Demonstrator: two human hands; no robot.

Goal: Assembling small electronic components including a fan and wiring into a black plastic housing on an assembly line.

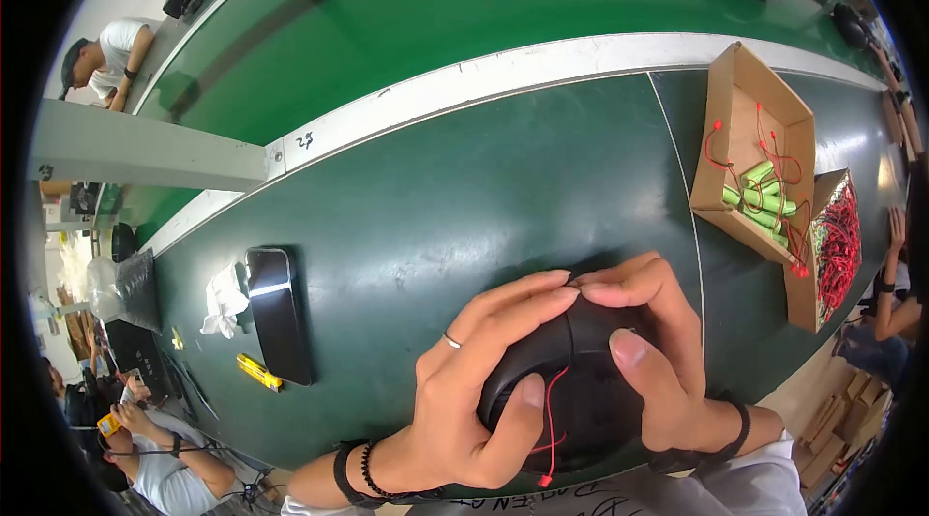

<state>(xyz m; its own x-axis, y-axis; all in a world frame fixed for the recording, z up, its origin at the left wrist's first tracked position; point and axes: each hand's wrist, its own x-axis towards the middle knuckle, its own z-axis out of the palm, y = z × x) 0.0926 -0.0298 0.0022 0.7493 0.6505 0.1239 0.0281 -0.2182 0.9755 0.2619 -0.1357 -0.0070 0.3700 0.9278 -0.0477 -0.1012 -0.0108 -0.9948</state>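
Note:
A rounded black plastic casing (pixel 595 409) stands on the green table close to my body, with both hands wrapped round it. My left hand (pixel 464 390) grips its left side; the fingers reach over the top and the thumb presses near its edge. On the opposite side my right hand (pixel 673 371) grips it, thumb on the upper face. The fingertips of both hands meet at the far edge. A thin red wire (pixel 550 409) with a small red connector (pixel 546 480) hangs out over the casing between the hands. The casing's underside is hidden.
At right, a cardboard box (pixel 721 119) holds green battery cells with red leads; beside it a box (pixel 803 298) holds red and black wires. Left are a glossy black rectangular object (pixel 281 322), white crumpled cloth (pixel 224 301) and yellow cutter knife (pixel 259 373). Other people work around.

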